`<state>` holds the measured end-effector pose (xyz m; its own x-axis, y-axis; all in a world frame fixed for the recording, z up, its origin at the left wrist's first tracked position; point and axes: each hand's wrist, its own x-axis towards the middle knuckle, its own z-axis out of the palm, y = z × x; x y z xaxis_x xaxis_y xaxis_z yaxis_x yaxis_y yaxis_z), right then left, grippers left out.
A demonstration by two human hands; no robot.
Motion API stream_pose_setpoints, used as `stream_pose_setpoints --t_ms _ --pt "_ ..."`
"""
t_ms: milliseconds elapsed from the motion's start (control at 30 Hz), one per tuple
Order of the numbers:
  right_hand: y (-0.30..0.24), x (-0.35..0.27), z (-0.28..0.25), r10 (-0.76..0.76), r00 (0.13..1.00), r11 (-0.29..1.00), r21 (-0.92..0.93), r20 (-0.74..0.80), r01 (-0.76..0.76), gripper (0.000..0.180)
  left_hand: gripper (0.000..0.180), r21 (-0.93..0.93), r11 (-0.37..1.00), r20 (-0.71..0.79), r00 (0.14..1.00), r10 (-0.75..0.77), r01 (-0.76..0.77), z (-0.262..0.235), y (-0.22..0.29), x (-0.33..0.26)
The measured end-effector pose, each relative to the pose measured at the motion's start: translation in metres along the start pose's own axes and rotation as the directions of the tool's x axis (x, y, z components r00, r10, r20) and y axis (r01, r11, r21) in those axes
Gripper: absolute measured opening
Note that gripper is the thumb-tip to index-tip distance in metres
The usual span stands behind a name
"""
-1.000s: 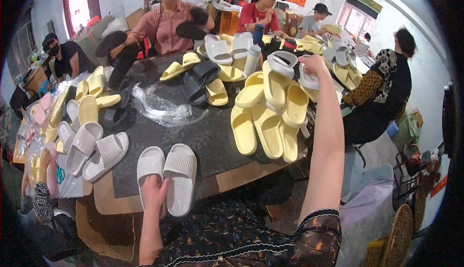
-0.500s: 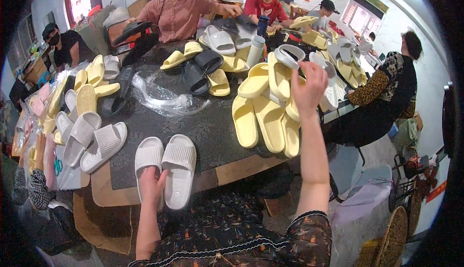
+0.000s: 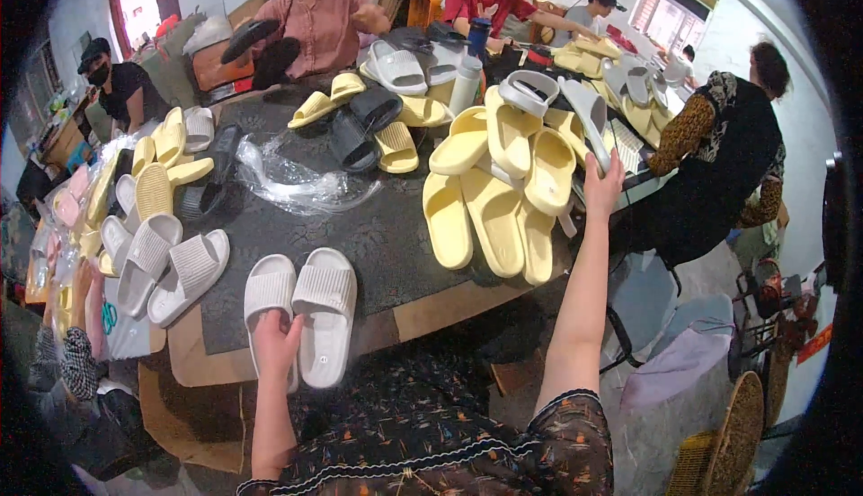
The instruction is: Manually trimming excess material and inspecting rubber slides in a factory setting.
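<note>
Left hand [image 3: 274,345] rests on the heel end of a white slipper [image 3: 267,303] at the near edge of the dark worktop [image 3: 378,235]; grip partly closed over it, thumb on top. A second white slipper [image 3: 324,312] lies touching it on the right. Right hand [image 3: 600,181] is raised at the worktop's right edge, fingers clamped on a grey slipper [image 3: 589,117] held up on end. Just left of it sits a pile of yellow slippers [image 3: 499,190]. Clear plastic bag [image 3: 297,181] lies mid-worktop.
</note>
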<state>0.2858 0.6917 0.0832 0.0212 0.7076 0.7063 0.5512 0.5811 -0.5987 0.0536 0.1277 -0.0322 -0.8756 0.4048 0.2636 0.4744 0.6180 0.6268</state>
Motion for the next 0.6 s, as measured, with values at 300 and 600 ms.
stream_pose_setpoints --t_ms 300,600 --pt "-0.041 -0.044 -0.020 -0.271 0.892 0.962 -0.075 -0.363 0.262 0.049 0.037 -0.006 0.997 0.046 0.996 -0.082 0.083 -0.001 -0.005 -0.002" --pt "-0.168 -0.185 -0.021 -0.652 0.724 0.661 0.637 0.226 0.397 0.014 0.039 -0.071 0.987 0.047 0.989 -0.140 0.143 0.008 0.026 -0.004"
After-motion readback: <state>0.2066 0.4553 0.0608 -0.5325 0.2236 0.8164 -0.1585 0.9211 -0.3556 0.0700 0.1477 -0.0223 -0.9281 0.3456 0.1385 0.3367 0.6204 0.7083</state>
